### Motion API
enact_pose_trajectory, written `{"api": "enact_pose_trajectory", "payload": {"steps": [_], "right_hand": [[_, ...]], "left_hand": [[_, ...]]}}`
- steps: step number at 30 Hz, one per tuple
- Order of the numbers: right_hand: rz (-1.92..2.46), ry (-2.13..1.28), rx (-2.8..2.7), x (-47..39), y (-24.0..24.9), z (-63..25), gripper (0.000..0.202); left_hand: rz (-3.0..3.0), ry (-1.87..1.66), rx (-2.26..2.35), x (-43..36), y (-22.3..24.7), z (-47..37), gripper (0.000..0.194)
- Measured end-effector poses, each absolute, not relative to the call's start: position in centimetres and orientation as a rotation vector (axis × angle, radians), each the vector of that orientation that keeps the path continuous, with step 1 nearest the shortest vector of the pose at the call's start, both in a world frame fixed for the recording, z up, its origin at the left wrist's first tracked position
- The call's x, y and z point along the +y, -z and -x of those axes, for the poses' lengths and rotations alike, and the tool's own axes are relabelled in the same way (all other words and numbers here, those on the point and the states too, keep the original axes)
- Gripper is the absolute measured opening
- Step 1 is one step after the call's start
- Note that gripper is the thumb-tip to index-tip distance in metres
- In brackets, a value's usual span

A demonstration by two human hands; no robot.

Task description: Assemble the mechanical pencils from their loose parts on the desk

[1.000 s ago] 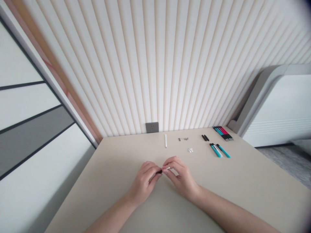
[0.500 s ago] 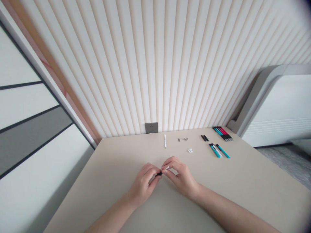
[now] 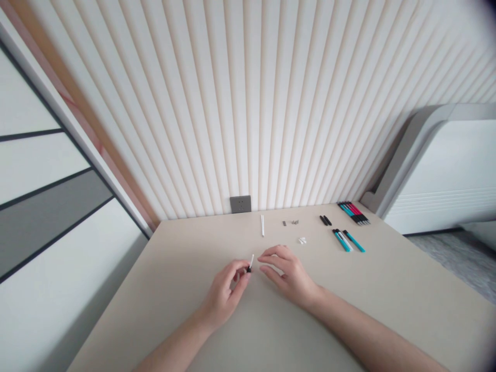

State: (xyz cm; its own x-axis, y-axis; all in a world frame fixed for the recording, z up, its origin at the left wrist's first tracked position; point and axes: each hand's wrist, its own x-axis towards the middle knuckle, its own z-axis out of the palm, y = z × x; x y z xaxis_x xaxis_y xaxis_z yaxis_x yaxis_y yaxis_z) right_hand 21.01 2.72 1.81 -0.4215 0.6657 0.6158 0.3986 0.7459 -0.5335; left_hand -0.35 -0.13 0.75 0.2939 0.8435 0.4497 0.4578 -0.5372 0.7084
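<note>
Between the thumb and fingers of my left hand (image 3: 229, 289) is a small black pen part (image 3: 249, 269). A short white stick (image 3: 251, 260) rises from it, tilted slightly right; most of the black part is hidden by the fingers. My right hand (image 3: 289, 276) hovers just to the right with its fingers apart and nothing in them. Beyond it on the table lie small white pieces (image 3: 301, 241), tiny metal springs (image 3: 295, 222) and two thin white refills (image 3: 262, 226).
To the right, two black pen grips (image 3: 325, 220) lie near teal and white pen barrels (image 3: 341, 241). Several pens in teal, red and black (image 3: 354, 213) are lined up at the table's (image 3: 194, 243) back right corner. Behind stands a ribbed wall with a dark socket (image 3: 241, 204).
My right hand has let go of the white stick and drawn slightly away, its fingers parting. The stick now stands more upright in the black part, which my left hand has turned upward.
</note>
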Motion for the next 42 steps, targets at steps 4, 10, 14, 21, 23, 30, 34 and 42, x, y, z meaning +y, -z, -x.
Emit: {"api": "enact_pose_trajectory", "payload": {"steps": [4,10,14,21,23,30,34,42], "right_hand": [[0.915,-0.324,-2.082,4.1,-1.4,-21.7,0.020],[1.180,-0.073,-2.169,6.6,-1.0,-24.4,0.025],[1.489,0.118,-2.075,8.6,-0.5,-27.4,0.028],[1.933,0.196,-1.946,10.8,-0.3,-32.3,0.032],[1.985,0.194,-1.953,10.9,-0.3,-32.7,0.032],[1.982,0.247,-2.033,10.3,-0.2,-31.8,0.033],[1.975,0.269,-2.070,10.2,-0.1,-31.5,0.033],[1.938,0.393,-2.179,9.7,-0.6,-31.2,0.032]], "left_hand": [[-1.977,-1.154,1.195,0.0,-0.6,0.5,0.014],[-1.894,-1.202,1.162,-0.1,-0.9,0.4,0.009],[-1.883,-1.176,1.162,-0.1,-1.1,0.4,0.011],[-1.875,-1.172,1.205,0.2,-1.0,0.4,0.017],[-1.854,-1.197,1.201,0.2,-0.8,0.3,0.032],[-1.838,-1.232,1.183,0.3,0.0,0.6,0.064],[-1.773,-1.203,1.163,0.4,-0.2,0.6,0.060],[-1.623,-1.229,1.126,0.6,-0.2,0.6,0.050]]}}
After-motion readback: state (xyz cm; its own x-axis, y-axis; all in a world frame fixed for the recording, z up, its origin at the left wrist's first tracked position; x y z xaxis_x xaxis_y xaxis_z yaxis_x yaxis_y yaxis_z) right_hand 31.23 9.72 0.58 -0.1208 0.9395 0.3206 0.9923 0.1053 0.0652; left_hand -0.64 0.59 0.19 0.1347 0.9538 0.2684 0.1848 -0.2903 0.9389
